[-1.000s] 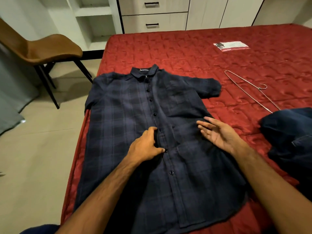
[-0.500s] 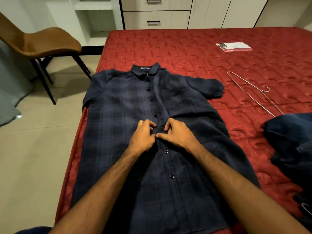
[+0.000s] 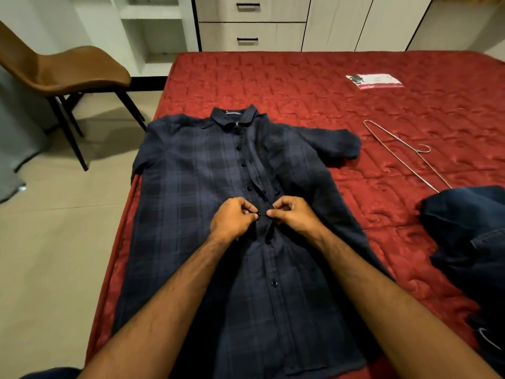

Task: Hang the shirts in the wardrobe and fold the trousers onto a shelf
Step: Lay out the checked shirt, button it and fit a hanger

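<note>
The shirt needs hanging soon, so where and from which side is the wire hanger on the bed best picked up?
Grip the wire hanger at the neck just below its hook, with the right hand coming from above. It lies flat on the red bedspread, so a pinch there probably lifts the thin wire easiest. One end hides under the dark garment.

- You have a single view, worn on your head, wide-angle, so straight edges bow near the borders.
- It looks forward and steeply down over your forearms onto the bed (image 3: 314,86), close in.
- Its upper edge takes in the drawers (image 3: 250,21) beyond.
</note>
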Motion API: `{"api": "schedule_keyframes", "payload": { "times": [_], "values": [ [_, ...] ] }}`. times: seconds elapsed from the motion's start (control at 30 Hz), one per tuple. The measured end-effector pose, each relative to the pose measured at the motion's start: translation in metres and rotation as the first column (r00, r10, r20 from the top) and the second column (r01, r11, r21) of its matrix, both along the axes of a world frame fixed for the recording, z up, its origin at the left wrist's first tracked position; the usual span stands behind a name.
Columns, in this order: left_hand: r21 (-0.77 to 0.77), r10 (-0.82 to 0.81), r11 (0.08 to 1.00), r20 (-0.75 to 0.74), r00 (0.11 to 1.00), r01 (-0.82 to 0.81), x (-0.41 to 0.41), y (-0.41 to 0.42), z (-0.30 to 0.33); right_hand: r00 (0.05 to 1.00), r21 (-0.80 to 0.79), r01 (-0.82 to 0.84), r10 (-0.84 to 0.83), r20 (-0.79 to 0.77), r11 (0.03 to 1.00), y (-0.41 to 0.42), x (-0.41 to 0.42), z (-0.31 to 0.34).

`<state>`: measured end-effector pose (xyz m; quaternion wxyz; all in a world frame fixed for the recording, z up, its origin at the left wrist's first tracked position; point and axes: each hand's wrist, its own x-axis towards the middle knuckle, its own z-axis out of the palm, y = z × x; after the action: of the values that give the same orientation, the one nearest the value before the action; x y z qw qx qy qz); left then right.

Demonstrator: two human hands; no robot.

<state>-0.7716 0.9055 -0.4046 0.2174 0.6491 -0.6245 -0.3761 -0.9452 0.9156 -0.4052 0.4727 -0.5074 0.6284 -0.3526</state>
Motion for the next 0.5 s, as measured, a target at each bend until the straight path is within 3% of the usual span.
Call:
{"api": "schedule_keyframes", "payload": {
  "times": [0.13,0.33,0.5],
  "values": [
    [0.053,0.058,0.997,-0.028,0.998,-0.057,-0.006,-0.001,0.007,0.993,-0.027,0.114,-0.113,0.042,0.993,-0.001,0.005,-0.012],
    [0.12,0.202,0.976,-0.215,0.956,-0.179,-0.011,0.001,0.01,0.988,-0.094,0.134,-0.126,0.093,0.987,0.003,0.015,-0.018],
    [0.125,0.212,0.974,-0.225,0.951,-0.188,-0.01,0.003,0.009,0.979,-0.134,0.193,-0.181,0.097,0.972,0.006,0.024,-0.024]
  ]
}}
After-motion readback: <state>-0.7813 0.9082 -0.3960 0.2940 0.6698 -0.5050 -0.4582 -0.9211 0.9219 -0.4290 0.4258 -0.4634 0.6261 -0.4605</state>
